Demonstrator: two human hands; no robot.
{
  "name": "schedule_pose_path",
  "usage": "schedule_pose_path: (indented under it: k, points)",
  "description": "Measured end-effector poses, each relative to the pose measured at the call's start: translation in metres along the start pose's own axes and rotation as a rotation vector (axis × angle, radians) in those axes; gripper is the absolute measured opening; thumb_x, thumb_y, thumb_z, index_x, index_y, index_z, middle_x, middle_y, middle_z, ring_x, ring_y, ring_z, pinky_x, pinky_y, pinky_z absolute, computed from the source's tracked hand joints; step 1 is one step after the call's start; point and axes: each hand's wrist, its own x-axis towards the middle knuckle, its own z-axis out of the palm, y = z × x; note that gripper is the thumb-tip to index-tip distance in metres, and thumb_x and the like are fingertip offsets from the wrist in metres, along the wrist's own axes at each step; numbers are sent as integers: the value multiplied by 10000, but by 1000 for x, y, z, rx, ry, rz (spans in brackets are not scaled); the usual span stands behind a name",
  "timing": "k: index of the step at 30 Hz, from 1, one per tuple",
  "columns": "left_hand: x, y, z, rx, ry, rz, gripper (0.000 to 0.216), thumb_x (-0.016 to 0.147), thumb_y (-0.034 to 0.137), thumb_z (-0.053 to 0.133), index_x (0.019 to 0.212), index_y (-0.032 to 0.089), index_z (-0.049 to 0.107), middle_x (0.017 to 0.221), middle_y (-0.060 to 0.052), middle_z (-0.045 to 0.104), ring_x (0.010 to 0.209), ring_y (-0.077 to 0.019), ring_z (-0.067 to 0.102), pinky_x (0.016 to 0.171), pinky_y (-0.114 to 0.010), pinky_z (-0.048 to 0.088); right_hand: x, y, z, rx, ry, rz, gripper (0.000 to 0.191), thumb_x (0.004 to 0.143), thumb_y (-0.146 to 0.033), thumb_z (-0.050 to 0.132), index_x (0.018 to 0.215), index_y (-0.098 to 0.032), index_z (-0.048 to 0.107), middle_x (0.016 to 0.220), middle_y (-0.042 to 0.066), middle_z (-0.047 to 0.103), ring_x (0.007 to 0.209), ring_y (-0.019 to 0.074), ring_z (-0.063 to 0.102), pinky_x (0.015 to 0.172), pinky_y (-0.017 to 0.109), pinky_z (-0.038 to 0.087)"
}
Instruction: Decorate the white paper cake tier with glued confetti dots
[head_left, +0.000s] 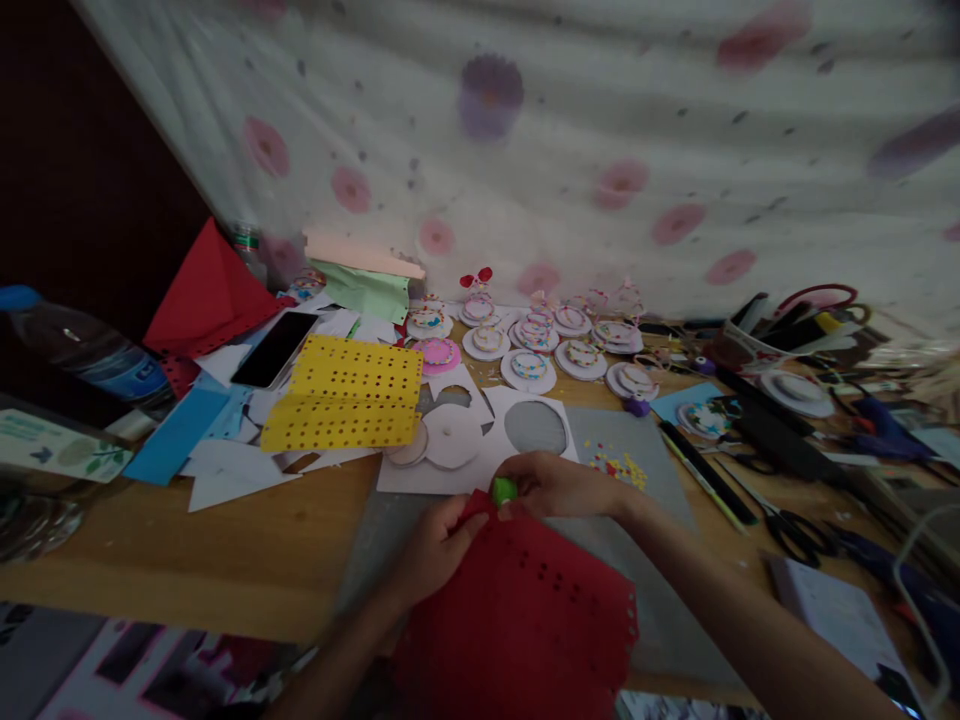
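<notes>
A red paper sheet [517, 620] with small punched holes lies across the near table edge. My left hand [435, 545] pinches its far corner. My right hand [559, 485] is closed around a small green punch [504, 490] set on that same corner. Beyond the hands lies white paper [480, 440] with round cut-outs. A yellow sheet [345, 405] full of punched holes sits to the left. Small coloured paper dots [619, 465] are scattered on the grey mat [637, 440].
Several small round paper cakes [529, 345] line the back by a flowered curtain. A phone [274, 348], red folded paper [210, 295], blue paper and a water bottle [82, 350] lie at left. Scissors [795, 525], pens and tools crowd the right.
</notes>
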Motion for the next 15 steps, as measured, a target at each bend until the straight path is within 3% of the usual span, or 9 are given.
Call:
schedule_pose_path:
  k: [5, 15]
  points:
    - [1, -2, 1, 9, -1, -10, 225, 900, 326, 520, 956, 168, 669, 932, -57, 720, 903, -239, 637, 782, -314, 479, -8, -4, 1, -68, 74, -3, 172, 717, -231, 680, 872, -157, 687, 809, 42, 665, 737, 175, 576, 703, 291, 448]
    - [0, -2, 1, -95, -11, 5, 265, 921, 332, 504, 1083, 183, 650, 1071, -50, 713, 1041, -243, 617, 890, -318, 466, 2, -8, 10, 119, 78, -13, 249, 780, -312, 644, 958, -138, 652, 832, 39, 663, 721, 156, 582, 652, 258, 461]
